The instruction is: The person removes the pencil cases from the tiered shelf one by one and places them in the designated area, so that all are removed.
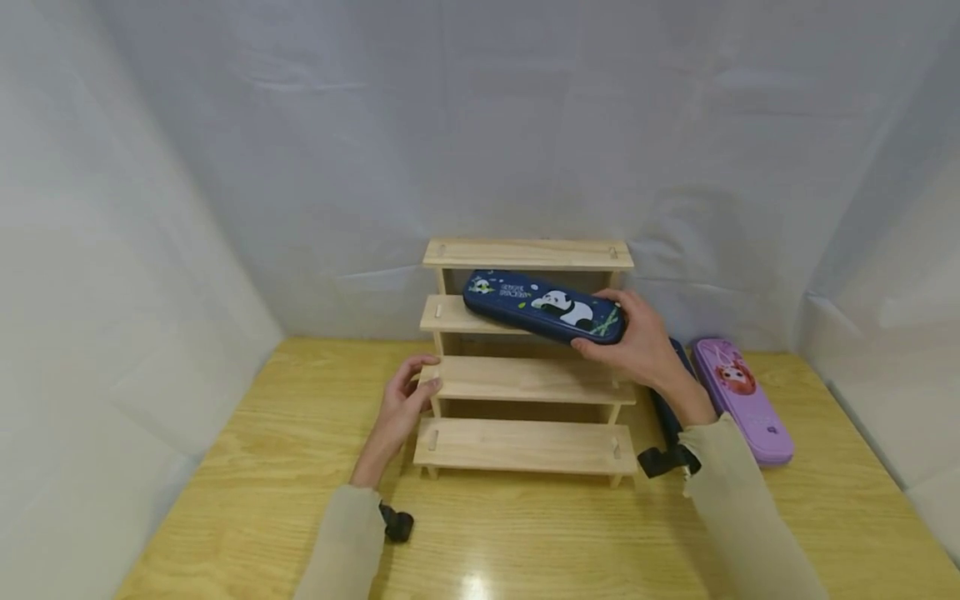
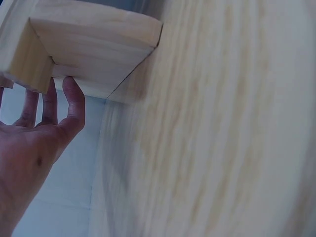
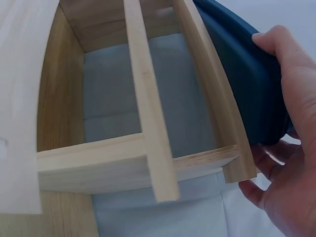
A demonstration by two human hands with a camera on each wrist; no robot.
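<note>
A dark blue pencil case (image 1: 525, 304) with panda pictures lies tilted, its left end over the second tier from the top of a wooden stepped rack (image 1: 517, 377). My right hand (image 1: 637, 346) grips the case's right end, thumb on the near side and fingers on the far side. In the right wrist view the case (image 3: 247, 74) shows beside the rack's boards. At the rack's left side, my left hand (image 1: 401, 404) holds the end of the third tier from the top between thumb and fingers. The left wrist view shows those fingers (image 2: 74, 101) against the wood.
To the rack's right, a purple pencil case (image 1: 750, 417) with a cartoon figure lies on the wooden table (image 1: 300, 467). A second dark case (image 1: 666, 412) is beside it, partly hidden by my right forearm. Pale sheeting (image 1: 525, 125) hangs behind and at both sides.
</note>
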